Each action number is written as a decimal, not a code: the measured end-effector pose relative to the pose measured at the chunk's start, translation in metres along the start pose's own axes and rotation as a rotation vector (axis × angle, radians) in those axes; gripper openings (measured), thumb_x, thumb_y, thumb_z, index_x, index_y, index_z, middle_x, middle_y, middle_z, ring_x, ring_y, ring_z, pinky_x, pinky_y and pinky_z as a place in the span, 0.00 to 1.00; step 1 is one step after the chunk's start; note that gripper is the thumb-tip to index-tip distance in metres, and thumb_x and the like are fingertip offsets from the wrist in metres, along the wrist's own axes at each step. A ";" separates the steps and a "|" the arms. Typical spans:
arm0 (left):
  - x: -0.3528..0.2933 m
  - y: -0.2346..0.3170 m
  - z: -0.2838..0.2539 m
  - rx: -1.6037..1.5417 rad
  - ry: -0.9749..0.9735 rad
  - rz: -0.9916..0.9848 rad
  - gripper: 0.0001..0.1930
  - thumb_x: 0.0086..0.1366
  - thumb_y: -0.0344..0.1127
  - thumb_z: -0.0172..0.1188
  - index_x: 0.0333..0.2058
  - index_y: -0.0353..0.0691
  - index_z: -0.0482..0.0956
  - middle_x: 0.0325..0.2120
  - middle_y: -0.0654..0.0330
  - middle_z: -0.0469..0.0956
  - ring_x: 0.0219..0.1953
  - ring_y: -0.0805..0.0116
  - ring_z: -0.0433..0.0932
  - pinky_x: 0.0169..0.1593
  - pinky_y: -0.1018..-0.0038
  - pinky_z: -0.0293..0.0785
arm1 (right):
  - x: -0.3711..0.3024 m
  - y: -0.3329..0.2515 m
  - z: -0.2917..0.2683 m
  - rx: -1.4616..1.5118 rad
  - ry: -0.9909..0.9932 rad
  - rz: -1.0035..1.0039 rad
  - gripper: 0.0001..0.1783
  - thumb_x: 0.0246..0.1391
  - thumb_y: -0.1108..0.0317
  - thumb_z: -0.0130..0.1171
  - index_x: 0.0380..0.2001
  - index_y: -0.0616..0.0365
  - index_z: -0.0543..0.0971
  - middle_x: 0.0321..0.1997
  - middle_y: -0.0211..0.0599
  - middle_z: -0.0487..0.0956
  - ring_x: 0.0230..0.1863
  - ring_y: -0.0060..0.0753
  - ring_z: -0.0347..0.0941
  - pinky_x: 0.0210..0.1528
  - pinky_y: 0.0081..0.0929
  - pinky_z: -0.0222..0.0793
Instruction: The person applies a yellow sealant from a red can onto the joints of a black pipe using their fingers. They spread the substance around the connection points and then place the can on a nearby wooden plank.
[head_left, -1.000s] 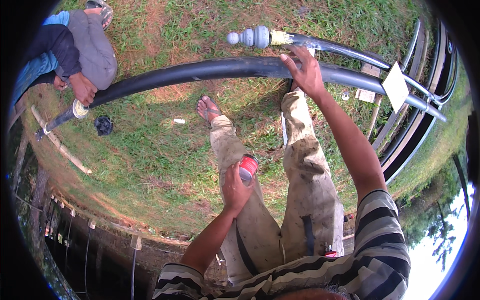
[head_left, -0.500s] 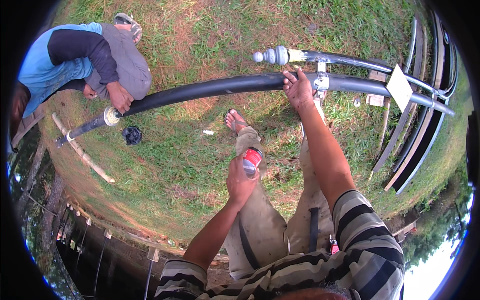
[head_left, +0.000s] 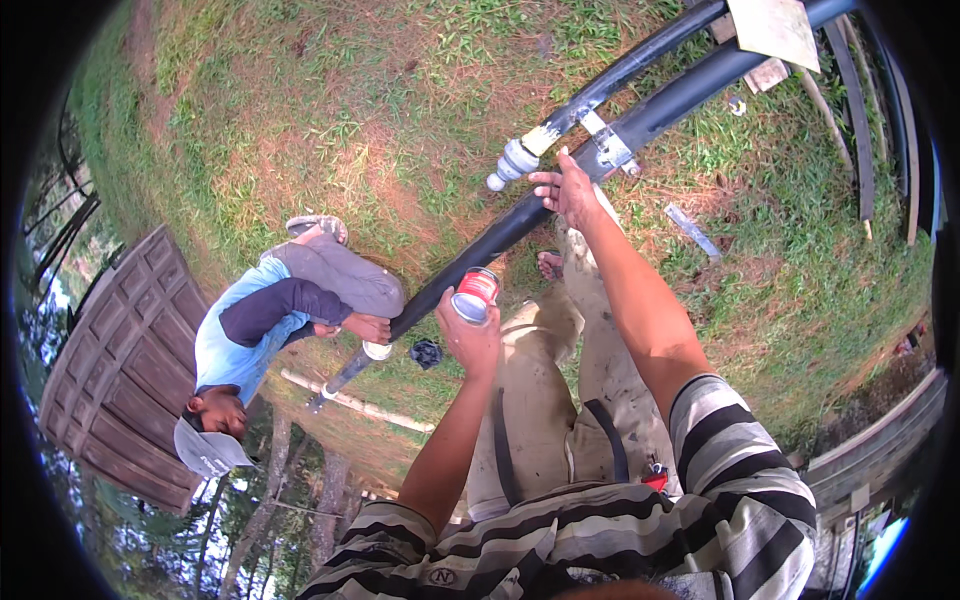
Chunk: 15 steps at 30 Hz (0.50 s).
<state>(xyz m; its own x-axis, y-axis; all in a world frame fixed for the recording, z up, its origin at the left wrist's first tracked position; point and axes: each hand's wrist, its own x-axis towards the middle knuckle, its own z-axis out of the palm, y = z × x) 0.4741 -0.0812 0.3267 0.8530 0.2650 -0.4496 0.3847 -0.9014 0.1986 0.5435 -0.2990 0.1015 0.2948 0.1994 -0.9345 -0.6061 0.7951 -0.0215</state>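
Note:
My left hand (head_left: 470, 340) is wrapped round a small can (head_left: 474, 294) with a red and white label, held above my left knee. My right hand (head_left: 568, 192) is at the long black pole (head_left: 500, 235), its fingers stretched out and apart. Whether the fingers touch the pole or hover over it, I cannot tell. Just beyond that hand a silvery bracket (head_left: 608, 146) joins the pole to a thinner black arm (head_left: 640, 62), which ends in a grey turned finial (head_left: 515, 163).
A crouching co-worker (head_left: 240, 335) has a hand on the pole's lower-left end by a pale ring (head_left: 377, 351). A black plastic bundle (head_left: 426, 353), a wooden stick (head_left: 370, 405) and a flat metal strip (head_left: 692, 230) lie on the grass. A pale square board (head_left: 775, 32) rests across the poles.
The view has swung left, so the pole now runs diagonally, and a wooden panelled structure and the co-worker's cap show. The can stays in my left hand; my right hand remains by the pole.

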 end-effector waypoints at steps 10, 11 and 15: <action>0.147 0.192 -0.028 -0.165 -0.014 0.287 0.31 0.65 0.33 0.66 0.64 0.32 0.65 0.53 0.50 0.73 0.54 0.60 0.74 0.58 0.62 0.72 | 0.011 -0.006 0.004 0.315 -0.084 0.136 0.48 0.68 0.22 0.26 0.61 0.53 0.72 0.42 0.42 0.87 0.26 0.26 0.80 0.24 0.23 0.75; 0.157 0.204 -0.026 -0.149 -0.013 0.337 0.30 0.66 0.34 0.66 0.63 0.32 0.65 0.52 0.50 0.74 0.54 0.61 0.74 0.58 0.63 0.72 | 0.020 0.002 0.004 0.344 -0.107 0.146 0.50 0.66 0.20 0.25 0.60 0.54 0.74 0.41 0.41 0.87 0.25 0.25 0.79 0.24 0.23 0.75; 0.195 0.228 -0.002 -0.164 -0.074 0.427 0.29 0.68 0.34 0.64 0.63 0.33 0.64 0.53 0.50 0.74 0.53 0.62 0.75 0.58 0.65 0.73 | 0.014 -0.001 0.013 0.389 -0.052 0.119 0.52 0.64 0.18 0.26 0.61 0.52 0.75 0.40 0.39 0.87 0.24 0.23 0.79 0.25 0.23 0.76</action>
<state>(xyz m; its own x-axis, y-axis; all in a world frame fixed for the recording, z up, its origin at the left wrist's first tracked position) 0.7286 -0.2344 0.2863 0.9220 -0.1491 -0.3573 0.0597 -0.8570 0.5118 0.5580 -0.2899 0.0926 0.2823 0.3236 -0.9031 -0.3163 0.9201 0.2309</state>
